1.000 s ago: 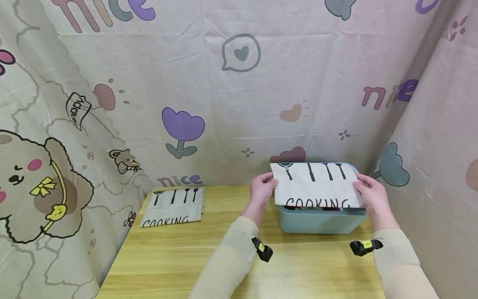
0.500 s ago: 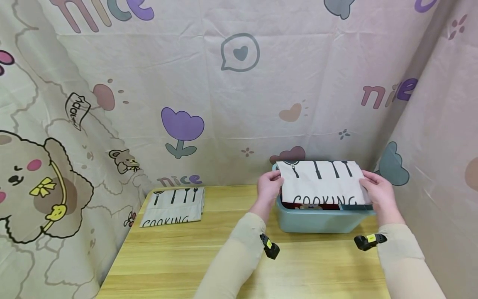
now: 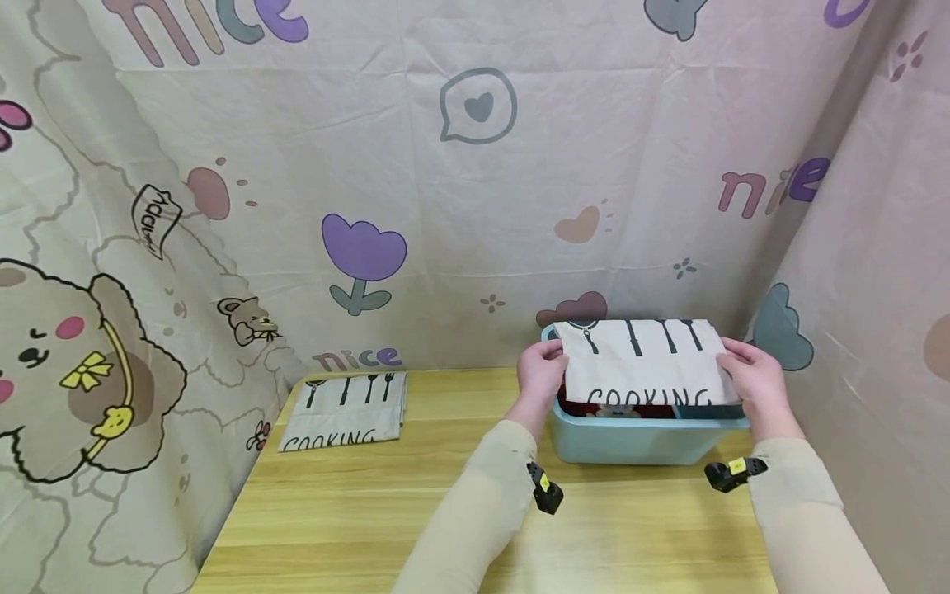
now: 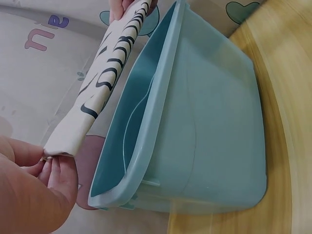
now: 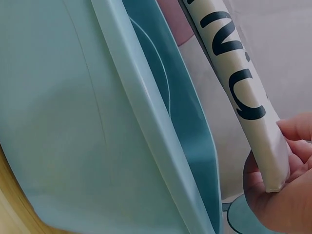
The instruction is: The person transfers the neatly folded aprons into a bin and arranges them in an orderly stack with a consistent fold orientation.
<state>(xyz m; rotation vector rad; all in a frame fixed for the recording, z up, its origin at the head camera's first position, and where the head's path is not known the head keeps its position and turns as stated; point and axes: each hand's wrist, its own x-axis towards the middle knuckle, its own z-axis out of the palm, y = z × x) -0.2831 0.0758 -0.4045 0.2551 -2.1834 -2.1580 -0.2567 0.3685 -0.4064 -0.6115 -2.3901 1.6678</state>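
Observation:
A folded white cloth (image 3: 641, 363) printed with dark utensils and the word COOKING is held over a light blue plastic bin (image 3: 631, 441). My left hand (image 3: 540, 375) pinches its left edge, thumb on top and fingers beneath. At the opposite edge my right hand (image 3: 757, 381) grips it the same way. In the left wrist view the cloth (image 4: 100, 80) hangs just above the bin's rim (image 4: 151, 117), apart from it. The right wrist view shows the cloth's end (image 5: 270, 161) between thumb and fingers. Something red and patterned shows inside the bin below the cloth; most of the inside is hidden.
A second folded cloth (image 3: 345, 412) with the same print lies flat at the table's left back corner. The wooden table (image 3: 356, 511) ends at a printed curtain (image 3: 475, 206) behind, with more curtain along both sides. The bin stands close to the back curtain.
Both hands have shifted a little to the right with the cloth, mostly in the first half second. More of the bin's front opening shows beneath the cloth's near edge.

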